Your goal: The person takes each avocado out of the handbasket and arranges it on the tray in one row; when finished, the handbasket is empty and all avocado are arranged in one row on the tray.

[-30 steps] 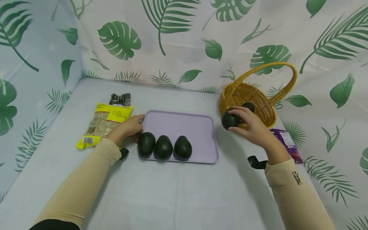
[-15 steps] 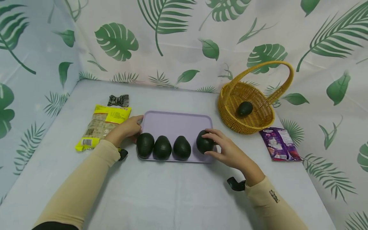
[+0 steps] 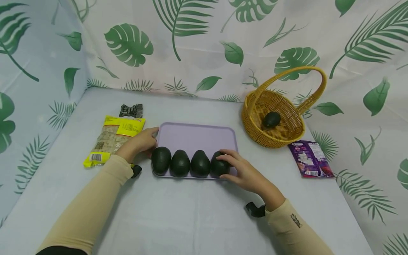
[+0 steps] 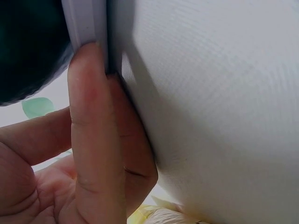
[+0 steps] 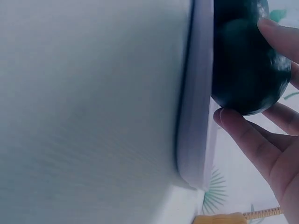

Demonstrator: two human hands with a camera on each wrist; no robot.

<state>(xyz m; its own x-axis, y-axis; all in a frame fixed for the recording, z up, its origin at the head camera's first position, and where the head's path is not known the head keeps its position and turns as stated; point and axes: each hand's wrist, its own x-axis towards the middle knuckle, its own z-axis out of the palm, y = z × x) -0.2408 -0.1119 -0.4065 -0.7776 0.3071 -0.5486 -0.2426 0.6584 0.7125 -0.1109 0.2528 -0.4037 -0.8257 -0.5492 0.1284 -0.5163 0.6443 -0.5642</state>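
In the head view, a row of several dark green avocados (image 3: pixel 180 163) lies along the near side of a lilac tray (image 3: pixel 197 132). My right hand (image 3: pixel 243 171) grips the rightmost avocado (image 3: pixel 219 166), thumb at its near side and fingers over its far side. That avocado touches its neighbour; the right wrist view shows the held avocado (image 5: pixel 247 65) above the tray's rim (image 5: pixel 198 116). My left hand (image 3: pixel 141 142) holds the tray's left edge. Up close in the left wrist view, one finger (image 4: pixel 93 116) lies against the rim, another bends beneath it.
A yellow wicker basket (image 3: pixel 255 132) with a tall handle stands at the back right, one avocado (image 3: pixel 272 119) inside. Beside it lies a purple packet (image 3: pixel 310 159). Left of the tray are a yellow bag (image 3: pixel 111 138) and a small black packet (image 3: pixel 131 111).
My right hand has carried an avocado from the basket to the tray's right side, then left against the row. My left hand stays at the tray's edge.
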